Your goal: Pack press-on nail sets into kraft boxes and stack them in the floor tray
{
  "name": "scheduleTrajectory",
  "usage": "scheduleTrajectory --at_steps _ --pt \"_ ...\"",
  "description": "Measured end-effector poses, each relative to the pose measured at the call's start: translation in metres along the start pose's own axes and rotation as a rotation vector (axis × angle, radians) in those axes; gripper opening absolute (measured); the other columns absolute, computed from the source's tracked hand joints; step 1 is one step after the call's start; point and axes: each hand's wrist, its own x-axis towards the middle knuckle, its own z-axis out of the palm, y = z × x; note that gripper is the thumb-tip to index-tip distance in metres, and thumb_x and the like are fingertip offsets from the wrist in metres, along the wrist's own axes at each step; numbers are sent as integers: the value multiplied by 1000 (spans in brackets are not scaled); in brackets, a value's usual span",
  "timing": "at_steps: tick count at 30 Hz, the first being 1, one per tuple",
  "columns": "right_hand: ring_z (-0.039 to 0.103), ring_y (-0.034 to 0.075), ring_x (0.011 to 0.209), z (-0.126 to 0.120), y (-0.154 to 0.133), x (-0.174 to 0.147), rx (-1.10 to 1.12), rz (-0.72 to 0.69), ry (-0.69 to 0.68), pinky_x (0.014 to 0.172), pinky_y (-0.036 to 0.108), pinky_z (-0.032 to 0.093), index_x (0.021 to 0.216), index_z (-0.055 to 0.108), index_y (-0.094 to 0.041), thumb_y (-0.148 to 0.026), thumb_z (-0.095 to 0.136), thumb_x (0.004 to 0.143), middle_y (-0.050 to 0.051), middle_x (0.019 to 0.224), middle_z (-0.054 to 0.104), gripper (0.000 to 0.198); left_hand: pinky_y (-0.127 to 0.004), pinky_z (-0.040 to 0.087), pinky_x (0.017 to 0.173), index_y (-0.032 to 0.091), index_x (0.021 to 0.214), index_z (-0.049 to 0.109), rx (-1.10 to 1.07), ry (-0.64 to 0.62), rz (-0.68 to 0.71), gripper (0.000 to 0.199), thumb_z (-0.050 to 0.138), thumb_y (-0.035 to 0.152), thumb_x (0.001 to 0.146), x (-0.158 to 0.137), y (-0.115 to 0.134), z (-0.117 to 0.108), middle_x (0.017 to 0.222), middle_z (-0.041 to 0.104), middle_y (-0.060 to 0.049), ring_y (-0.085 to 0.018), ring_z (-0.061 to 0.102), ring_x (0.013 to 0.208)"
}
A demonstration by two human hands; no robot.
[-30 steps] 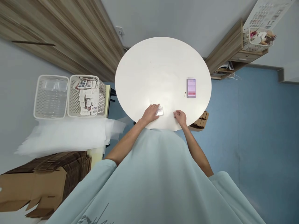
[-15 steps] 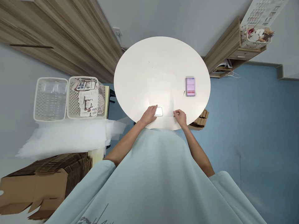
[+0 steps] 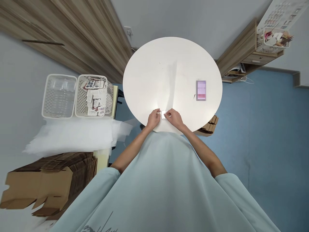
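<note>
Moved since the earlier frame: your right hand (image 3: pixel 175 119), from the clear sheet's outer edge at the right to a spot over the small clear case. Moved with it: the clear sheet (image 3: pixel 172 84), then lying nearly flat, now raised in a long grey fold that runs toward that hand.

Small clear case (image 3: pixel 163 115): one, flat on the white table (image 3: pixel 142 77), near the edge closest to you, set between your two hands and partly covered by your right fingertips.

Right hand: fingers bent, tips drawn together at the case; whether they pinch the sheet's edge, you cannot tell from this view.

Left hand (image 3: pixel 154 119): fingers curled, just beside the left side of the case; whether it grips anything cannot be told.

Purple-and-pink rectangle (image 3: pixel 201 90): one, on the table's right side, well apart from your hands — blurred — with small dark bits (image 3: pixel 194 96) beside it.

To your left: two white baskets side by side, one with clear containers (image 3: pixel 63 95), one with printed cards (image 3: pixel 94 96); nearer you, a heap of white wrapping (image 3: pixel 74 135), then a stack of brown cardboard (image 3: pixel 54 182).

To your right: a cardboard box (image 3: pixel 211 124), partly under the table; farther off, a filled basket (image 3: pixel 266 48) on a wooden cabinet (image 3: pixel 260 59).
</note>
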Motion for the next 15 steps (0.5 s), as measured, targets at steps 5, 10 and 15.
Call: scheduleTrajectory --at_steps 5,10,15 --pt "65 24 99 22 -4 6 -129 -42 -132 76 32 49 88 70 -23 -28 61 105 7 98 72 20 -38 62 96 20 111 73 -164 40 -263 34 59 50 105 -1 11 0 118 81 -10 -24 79 99" --pt "63 28 106 32 -8 3 -166 -42 -206 76 34 49 88 71 -23 -26 58 107 9 100 71 24 -37 58 101 21 104 78 24 63 -320 17 73 33 92 5 11 2 113 83 -9 -26 77 111" --pt "65 26 107 21 1 -2 -123 -2 -119 83 35 50 94 72 -23 -30 64 105 7 104 74 15 -36 58 97 22 97 79 88 94 -330 13 70 29 92 10 7 6 107 84 -7 -25 77 104"
